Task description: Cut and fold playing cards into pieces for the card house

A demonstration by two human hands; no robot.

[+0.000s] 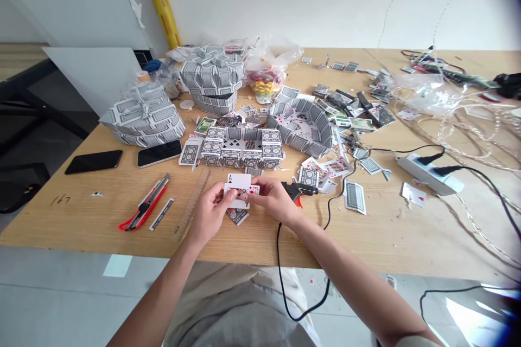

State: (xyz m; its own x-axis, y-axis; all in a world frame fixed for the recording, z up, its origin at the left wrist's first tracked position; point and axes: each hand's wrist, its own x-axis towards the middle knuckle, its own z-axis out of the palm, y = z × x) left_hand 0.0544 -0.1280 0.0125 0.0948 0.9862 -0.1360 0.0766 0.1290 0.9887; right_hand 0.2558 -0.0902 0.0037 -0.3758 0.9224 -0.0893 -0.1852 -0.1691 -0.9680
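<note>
Ace card [240,179]: between the hands, above the surface [93,217], long axis pointing away from the person.
King card [241,187]: crosswise over its middle, long axis left to right.
Left hand [209,210]: fingers clamped on the cards' left side.
Right hand [275,199]: fingers clamped on their right side.
Card box [211,147]: rectangular, open-topped, grey patterned walls.

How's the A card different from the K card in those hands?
The A card has a black letter, but the K card has a red one. The A card points up and down in the picture, while the K card lies sideways. The K card is in front, hiding the middle of the A card. Both are white-faced playing cards, held between the left hand and right hand.
</note>
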